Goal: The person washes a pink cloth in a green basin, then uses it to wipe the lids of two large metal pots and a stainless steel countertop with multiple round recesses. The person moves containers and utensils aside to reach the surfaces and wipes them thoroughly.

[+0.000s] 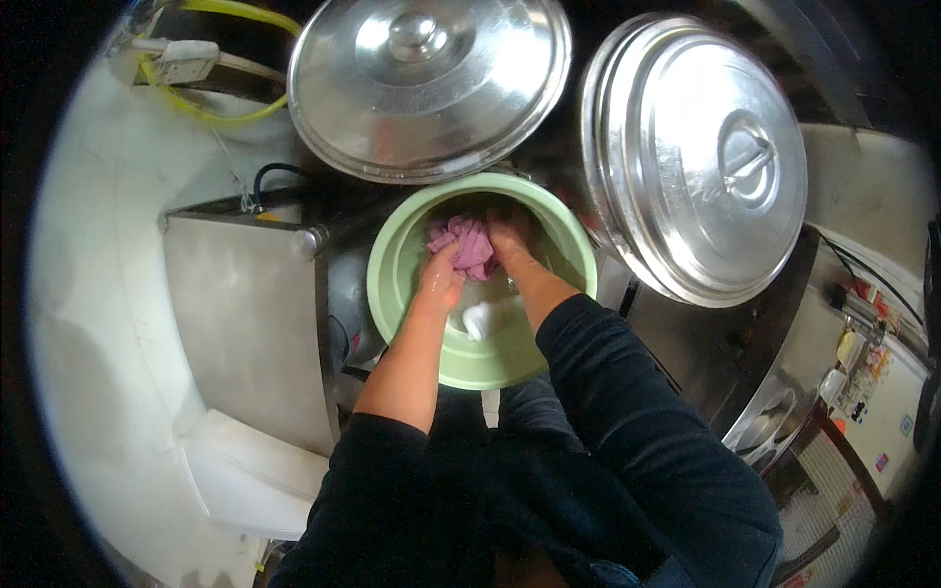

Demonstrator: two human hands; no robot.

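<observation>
Both of my hands are inside a pale green plastic basin that holds water. A bunched pink-purple cloth is gripped in my left hand, whose thumb presses on its lower left side. At the cloth's right side is my right hand, partly in shadow, with its fingers curled against the fabric; their tips are hidden. Below the cloth, a small white object lies in the basin; its kind is unclear.
Behind the basin is a large round metal lid. To the right stand stacked metal lids. A stainless steel cabinet is on the left, with a white plastic bin below. A yellow hose loops at upper left.
</observation>
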